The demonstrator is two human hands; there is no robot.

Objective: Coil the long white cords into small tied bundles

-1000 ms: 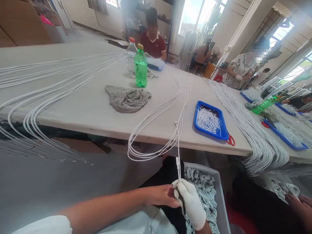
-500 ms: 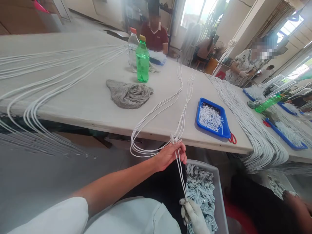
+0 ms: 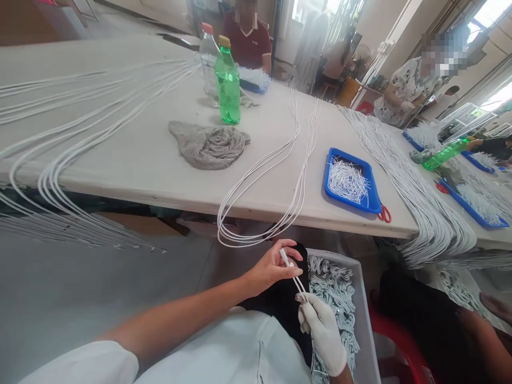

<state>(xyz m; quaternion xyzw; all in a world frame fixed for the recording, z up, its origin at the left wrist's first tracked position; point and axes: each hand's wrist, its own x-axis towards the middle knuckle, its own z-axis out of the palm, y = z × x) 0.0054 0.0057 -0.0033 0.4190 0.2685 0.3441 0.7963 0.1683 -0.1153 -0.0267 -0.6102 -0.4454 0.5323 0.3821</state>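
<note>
My left hand (image 3: pixel 276 269), bare, is in front of the table edge with its fingers and thumb apart around the ends of a thin white cable (image 3: pixel 299 284). Small white plug-like tips (image 3: pixel 284 257) stick up between those fingers. My right hand (image 3: pixel 322 325), in a white glove, is closed on the cable just below, over the grey bin's near side. The part of the cable inside the glove is hidden. Beyond my hands, a loop of several white cables (image 3: pixel 240 242) droops over the table edge.
A grey bin (image 3: pixel 366 314) of bundled cables stands at my right. On the table (image 3: pixel 132 181) are a grey cloth (image 3: pixel 212 149), a green bottle (image 3: pixel 228 90), a clear bottle (image 3: pixel 208 50), a blue tray (image 3: pixel 376 197) of white pieces and red-handled scissors (image 3: pixel 384 214). Co-workers sit around.
My left hand has come down toward me, its fingers spreading. The gloved hand has risen along the cable, so the hands are closer together. The cable ends have moved off the table edge.
</note>
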